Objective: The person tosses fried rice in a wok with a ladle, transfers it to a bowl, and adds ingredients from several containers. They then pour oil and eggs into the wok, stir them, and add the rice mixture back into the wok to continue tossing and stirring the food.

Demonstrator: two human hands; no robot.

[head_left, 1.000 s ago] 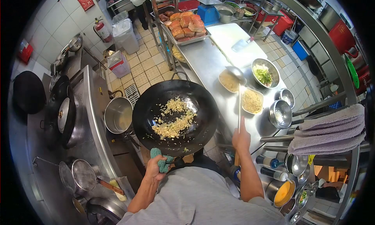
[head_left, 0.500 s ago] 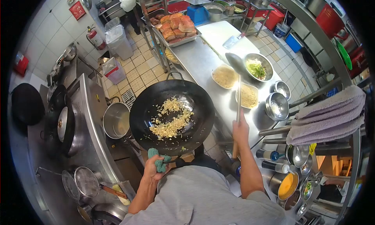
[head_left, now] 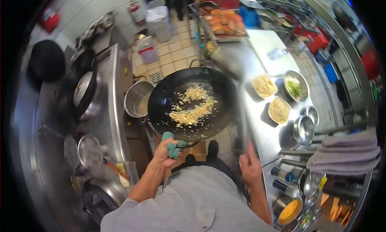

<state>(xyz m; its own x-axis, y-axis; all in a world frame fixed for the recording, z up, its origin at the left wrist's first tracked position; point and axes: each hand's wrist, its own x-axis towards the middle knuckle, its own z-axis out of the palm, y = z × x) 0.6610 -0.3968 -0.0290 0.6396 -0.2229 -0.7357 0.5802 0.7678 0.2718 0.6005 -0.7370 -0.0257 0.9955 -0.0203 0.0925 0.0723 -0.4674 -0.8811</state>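
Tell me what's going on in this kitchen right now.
A person is cooking. Their left hand grips the handle of a large black wok through a green cloth, holding it out between the stove and the steel counter. Loose pale fried rice lies in the wok. Their right hand holds a long ladle, blurred, with its bowl near the wok's far rim. Bowls of ingredients sit on the counter to the right.
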